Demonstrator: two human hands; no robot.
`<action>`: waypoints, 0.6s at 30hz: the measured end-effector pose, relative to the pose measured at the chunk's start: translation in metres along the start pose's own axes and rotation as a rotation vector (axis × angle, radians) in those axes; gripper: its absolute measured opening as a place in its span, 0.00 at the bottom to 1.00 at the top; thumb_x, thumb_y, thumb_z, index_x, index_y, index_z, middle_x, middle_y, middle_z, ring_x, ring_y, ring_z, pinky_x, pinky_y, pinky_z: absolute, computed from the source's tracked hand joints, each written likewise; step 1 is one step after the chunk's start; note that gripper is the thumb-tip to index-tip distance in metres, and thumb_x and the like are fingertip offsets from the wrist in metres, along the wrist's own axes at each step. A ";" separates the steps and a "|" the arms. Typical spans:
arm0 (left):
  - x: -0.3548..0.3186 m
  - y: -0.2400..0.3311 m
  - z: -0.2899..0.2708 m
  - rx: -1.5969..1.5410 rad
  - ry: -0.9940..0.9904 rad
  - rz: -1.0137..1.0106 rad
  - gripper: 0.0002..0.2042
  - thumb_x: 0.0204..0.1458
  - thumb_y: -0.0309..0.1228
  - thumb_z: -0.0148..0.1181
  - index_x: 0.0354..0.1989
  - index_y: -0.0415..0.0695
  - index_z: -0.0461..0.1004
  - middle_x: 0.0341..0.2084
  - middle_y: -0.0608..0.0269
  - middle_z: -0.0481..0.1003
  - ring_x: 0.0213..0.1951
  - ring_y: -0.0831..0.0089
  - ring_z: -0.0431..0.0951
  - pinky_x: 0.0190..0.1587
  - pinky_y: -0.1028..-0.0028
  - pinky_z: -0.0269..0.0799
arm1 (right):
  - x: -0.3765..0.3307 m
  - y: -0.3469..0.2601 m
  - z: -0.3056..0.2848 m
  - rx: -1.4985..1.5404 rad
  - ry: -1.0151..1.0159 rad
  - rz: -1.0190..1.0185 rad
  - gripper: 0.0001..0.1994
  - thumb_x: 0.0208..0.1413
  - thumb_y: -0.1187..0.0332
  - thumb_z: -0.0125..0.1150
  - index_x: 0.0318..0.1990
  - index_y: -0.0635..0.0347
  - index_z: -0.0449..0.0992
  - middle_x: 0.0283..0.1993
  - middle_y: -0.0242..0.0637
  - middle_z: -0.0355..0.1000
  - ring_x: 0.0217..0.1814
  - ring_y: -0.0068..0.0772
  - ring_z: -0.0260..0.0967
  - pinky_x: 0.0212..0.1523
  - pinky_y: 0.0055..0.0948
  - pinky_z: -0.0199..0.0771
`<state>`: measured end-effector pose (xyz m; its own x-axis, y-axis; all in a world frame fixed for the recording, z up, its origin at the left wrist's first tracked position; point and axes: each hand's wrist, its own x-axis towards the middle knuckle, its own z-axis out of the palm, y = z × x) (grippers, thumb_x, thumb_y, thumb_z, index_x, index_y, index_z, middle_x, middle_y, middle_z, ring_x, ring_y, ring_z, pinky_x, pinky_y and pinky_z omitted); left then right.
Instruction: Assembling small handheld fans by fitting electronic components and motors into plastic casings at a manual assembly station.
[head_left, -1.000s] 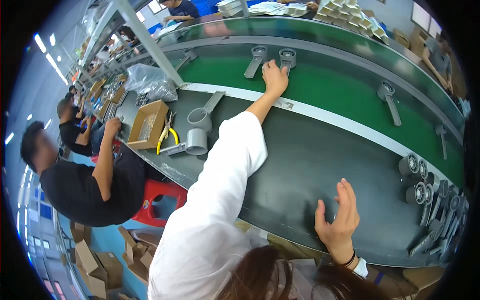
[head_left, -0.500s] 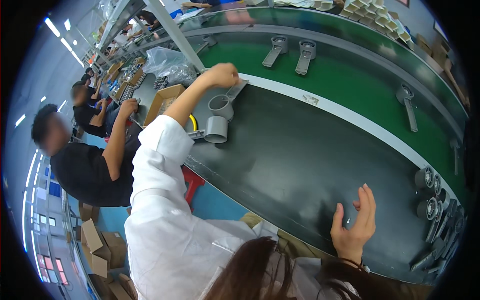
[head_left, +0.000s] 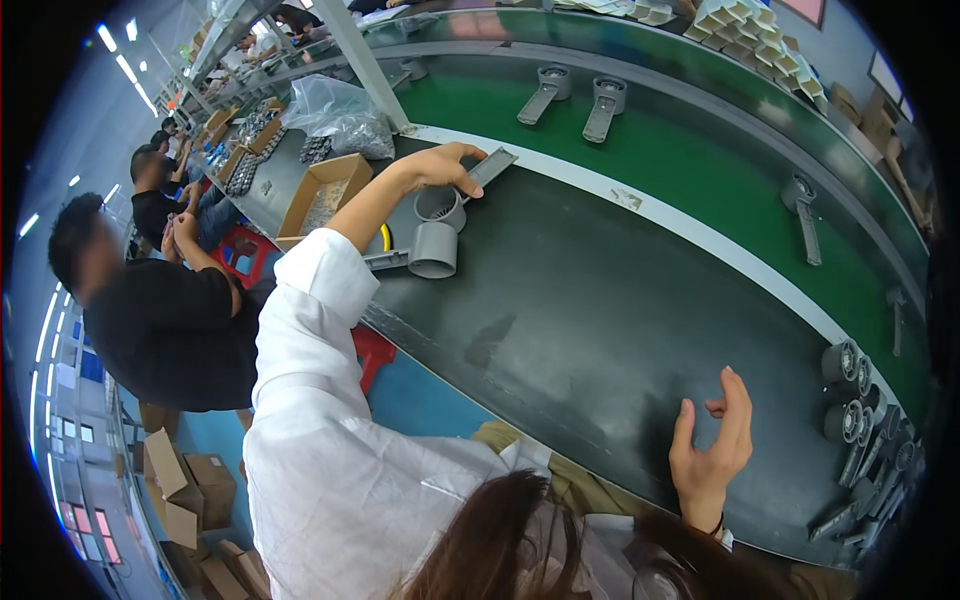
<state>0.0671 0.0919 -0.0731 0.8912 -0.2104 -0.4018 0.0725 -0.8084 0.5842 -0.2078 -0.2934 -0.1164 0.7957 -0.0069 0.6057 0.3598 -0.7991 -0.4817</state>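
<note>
My left hand [head_left: 443, 166], at the end of a white sleeve, reaches far left across the dark worktable [head_left: 600, 300] and closes on a grey plastic part [head_left: 443, 205] that has a round cup and a flat handle. A second grey cup part [head_left: 432, 252] lies on its side just below it, touching it. My right hand [head_left: 712, 447] hovers over the near edge of the table with its fingers spread, holding nothing.
A green conveyor belt [head_left: 700, 150] runs behind the table with two grey handled parts [head_left: 575, 95] and another [head_left: 803, 205] on it. Several grey parts [head_left: 858, 420] pile up at the right. A cardboard box [head_left: 322, 190], a plastic bag [head_left: 340, 115] and seated co-workers [head_left: 160, 320] are at the left.
My left hand has left the parts on the green belt and swung left and nearer, onto the grey cup part on the dark table. My right hand has stayed in place.
</note>
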 end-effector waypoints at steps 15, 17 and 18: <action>-0.107 0.134 0.119 -0.251 0.270 1.352 0.09 0.36 0.12 0.58 0.24 0.39 0.69 0.29 0.58 0.77 0.40 0.61 0.78 0.41 0.71 0.73 | -0.007 0.004 -0.004 0.060 0.056 -0.068 0.23 0.43 0.81 0.62 0.51 0.70 0.69 0.50 0.50 0.70 0.36 0.36 0.71 0.37 0.28 0.73; -0.112 0.138 0.131 -0.304 0.301 1.484 0.09 0.37 0.11 0.57 0.21 0.39 0.69 0.30 0.57 0.77 0.42 0.57 0.78 0.42 0.69 0.73 | -0.004 0.000 -0.006 0.184 -0.011 0.005 0.23 0.43 0.81 0.62 0.51 0.71 0.69 0.51 0.49 0.70 0.37 0.35 0.71 0.39 0.28 0.73; -0.114 0.137 0.134 -0.310 0.242 1.516 0.09 0.43 0.11 0.56 0.23 0.40 0.67 0.32 0.52 0.77 0.46 0.51 0.76 0.45 0.62 0.73 | -0.005 -0.001 -0.006 0.321 -0.056 0.063 0.23 0.44 0.80 0.62 0.51 0.71 0.68 0.51 0.48 0.69 0.39 0.34 0.71 0.41 0.28 0.73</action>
<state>-0.0846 -0.0690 -0.0419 0.2613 -0.5775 0.7734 -0.8657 0.2142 0.4524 -0.2149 -0.2965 -0.1146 0.8435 -0.0106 0.5370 0.4368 -0.5682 -0.6974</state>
